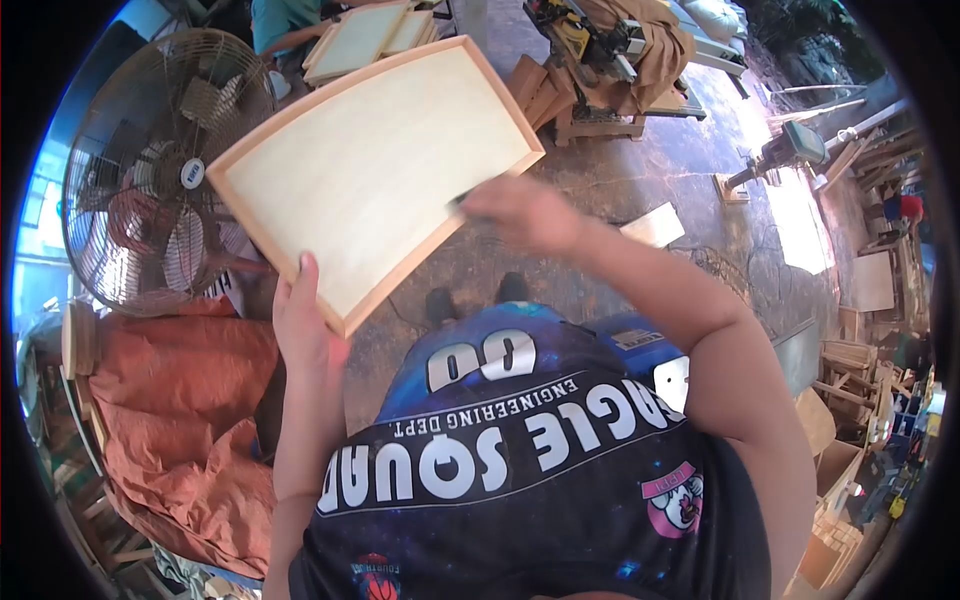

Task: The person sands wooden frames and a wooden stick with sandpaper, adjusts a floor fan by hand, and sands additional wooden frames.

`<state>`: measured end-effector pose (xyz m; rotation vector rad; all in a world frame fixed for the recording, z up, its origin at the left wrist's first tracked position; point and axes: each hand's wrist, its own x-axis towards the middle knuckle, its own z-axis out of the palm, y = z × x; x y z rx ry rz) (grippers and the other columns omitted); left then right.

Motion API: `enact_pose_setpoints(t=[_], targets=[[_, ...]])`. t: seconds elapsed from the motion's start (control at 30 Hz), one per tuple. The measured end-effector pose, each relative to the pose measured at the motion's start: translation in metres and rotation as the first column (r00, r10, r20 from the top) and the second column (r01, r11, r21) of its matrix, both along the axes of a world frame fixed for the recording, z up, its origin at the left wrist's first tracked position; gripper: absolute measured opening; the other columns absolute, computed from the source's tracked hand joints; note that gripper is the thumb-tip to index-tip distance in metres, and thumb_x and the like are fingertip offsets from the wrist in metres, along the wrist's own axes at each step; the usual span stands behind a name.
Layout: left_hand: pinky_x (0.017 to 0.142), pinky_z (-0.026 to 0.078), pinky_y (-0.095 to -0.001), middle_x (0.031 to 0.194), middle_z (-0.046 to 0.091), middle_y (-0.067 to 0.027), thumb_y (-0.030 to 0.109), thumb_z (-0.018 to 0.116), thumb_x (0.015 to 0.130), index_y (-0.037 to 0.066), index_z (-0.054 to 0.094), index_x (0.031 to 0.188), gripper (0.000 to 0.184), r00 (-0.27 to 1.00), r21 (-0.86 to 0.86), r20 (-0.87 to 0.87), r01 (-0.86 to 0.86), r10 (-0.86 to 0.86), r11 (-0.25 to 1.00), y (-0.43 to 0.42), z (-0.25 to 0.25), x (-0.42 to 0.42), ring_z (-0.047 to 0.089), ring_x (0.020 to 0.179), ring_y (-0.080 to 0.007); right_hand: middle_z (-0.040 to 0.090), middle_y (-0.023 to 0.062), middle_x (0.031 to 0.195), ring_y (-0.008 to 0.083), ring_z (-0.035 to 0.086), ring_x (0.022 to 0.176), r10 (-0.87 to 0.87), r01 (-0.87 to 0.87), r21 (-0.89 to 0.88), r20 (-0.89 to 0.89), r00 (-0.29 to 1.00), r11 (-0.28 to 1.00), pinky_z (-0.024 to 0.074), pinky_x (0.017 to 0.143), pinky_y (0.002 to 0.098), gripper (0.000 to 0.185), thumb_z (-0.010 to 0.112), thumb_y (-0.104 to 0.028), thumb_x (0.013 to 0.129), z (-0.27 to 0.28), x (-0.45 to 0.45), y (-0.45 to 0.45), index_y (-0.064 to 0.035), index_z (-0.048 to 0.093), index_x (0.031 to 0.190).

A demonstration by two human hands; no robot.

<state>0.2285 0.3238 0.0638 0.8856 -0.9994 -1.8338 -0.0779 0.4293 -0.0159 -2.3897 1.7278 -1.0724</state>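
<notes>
Your left hand (pixel 305 310) is clamped on 1 wood-rimmed panel (pixel 370 170), thumb over the rim near 1 corner. Your right hand (pixel 525 215), blurred, is closed on 1 small dark item (pixel 468 203) at the panel's near rim; its type cannot be determined. The panel is held in front of you, above the floor (pixel 620 180). Located at left: 1 large fan (pixel 150 175) and 1 orange-red cover (pixel 190 400). Beyond the panel, other framed panels (pixel 365 42) lie stacked near 1 person in teal (pixel 283 25).

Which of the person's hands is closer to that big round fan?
Left. The left hand grips the framed panel by its near corner, on the side toward the fan. The right hand, blurred around a dark thing, is farther right, at the panel's near edge.
</notes>
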Motion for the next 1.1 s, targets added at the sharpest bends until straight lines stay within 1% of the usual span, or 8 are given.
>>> enact_pose_setpoints(t=[0.1,0.23,0.33,0.53,0.63,0.87,1.0,1.1], targets=[[0.101,0.054,-0.0424,0.131,0.062,-0.0152,0.016,0.059,0.104,-0.005,0.046,0.14,0.043,1.0,0.019,-0.016,0.025,-0.025,0.999,-0.001,-0.015,-0.02,0.065,0.118,-0.0284,0.071,0.008,0.118,0.0322,0.064,0.112,0.191,-0.194,0.06,0.052,0.98,0.979,0.0525,0.099,0.0385,0.04,0.069,-0.008,0.079,0.04,0.088,0.007,-0.0118,0.073,0.119],[0.1,0.055,-0.0416,0.131,0.062,-0.0156,0.013,0.06,0.103,-0.004,0.048,0.139,0.041,0.998,-0.036,-0.06,0.026,-0.028,0.999,0.007,-0.007,-0.034,0.065,0.118,-0.0278,0.071,0.0094,0.117,0.0289,0.066,0.104,0.092,-0.092,-0.059,-0.004,0.996,0.994,0.056,0.094,0.0393,0.049,0.064,0.005,0.073,0.011,0.008,0.0,-0.0097,0.073,0.119],[0.1,0.054,-0.04,0.129,0.063,-0.015,0.012,0.061,0.103,-0.003,0.05,0.136,0.038,0.999,-0.043,-0.044,0.012,-0.014,0.999,0.008,-0.006,-0.035,0.065,0.117,-0.0264,0.072,0.0103,0.114,0.0285,0.067,0.105,-0.068,0.092,0.139,-0.169,0.983,0.986,0.0573,0.092,0.0405,0.053,0.066,0.005,0.072,0.017,-0.05,0.004,-0.0094,0.072,0.123],[0.097,0.054,-0.0367,0.126,0.066,-0.0137,0.009,0.061,0.102,-0.003,0.057,0.129,0.029,0.992,-0.098,-0.122,0.02,-0.032,0.995,-0.001,-0.017,-0.071,0.066,0.114,-0.0232,0.072,0.0117,0.119,0.0301,0.069,0.103,0.337,-0.338,-0.022,-0.038,0.941,0.941,0.0579,0.091,0.0399,0.05,0.065,0.003,0.074,0.066,0.051,-0.007,-0.0076,0.071,0.123],[0.097,0.054,-0.036,0.125,0.066,-0.0135,0.009,0.061,0.102,-0.003,0.057,0.129,0.029,0.996,-0.173,-0.091,0.01,-0.026,0.985,-0.003,-0.009,-0.059,0.067,0.113,-0.0224,0.069,0.0104,0.122,0.0303,0.066,0.108,0.084,-0.077,0.065,-0.118,0.989,0.995,0.056,0.094,0.0398,0.05,0.065,0.003,0.073,0.036,-0.016,-0.013,-0.007,0.071,0.121],[0.097,0.054,-0.037,0.126,0.065,-0.0136,0.009,0.061,0.102,-0.004,0.055,0.131,0.032,0.992,-0.144,-0.119,-0.065,0.048,0.987,-0.008,-0.014,-0.076,0.066,0.114,-0.0242,0.069,0.014,0.124,0.0311,0.067,0.114,0.242,-0.255,-0.074,-0.158,0.957,0.964,0.0558,0.098,0.0386,0.048,0.058,0.003,0.081,0.069,0.065,-0.012,-0.0071,0.07,0.127],[0.098,0.054,-0.037,0.126,0.065,-0.0144,0.006,0.059,0.102,-0.004,0.055,0.131,0.031,0.991,-0.156,-0.123,-0.077,0.058,0.985,-0.011,-0.003,-0.064,0.066,0.114,-0.0242,0.066,0.0136,0.128,0.0306,0.064,0.118,-0.029,0.047,0.063,-0.253,0.967,0.997,0.0546,0.1,0.0395,0.049,0.063,-0.004,0.08,0.052,-0.021,-0.026,-0.0066,0.068,0.129],[0.1,0.053,-0.0395,0.131,0.062,-0.0149,0.007,0.06,0.102,-0.003,0.05,0.138,0.039,0.987,-0.156,-0.154,-0.068,0.044,0.985,-0.013,-0.005,-0.075,0.064,0.118,-0.0266,0.067,0.0131,0.127,0.0287,0.065,0.118,0.108,-0.11,-0.012,-0.106,0.988,0.994,0.0545,0.1,0.04,0.052,0.066,-0.003,0.077,0.06,0.034,-0.02,-0.0069,0.069,0.129]])
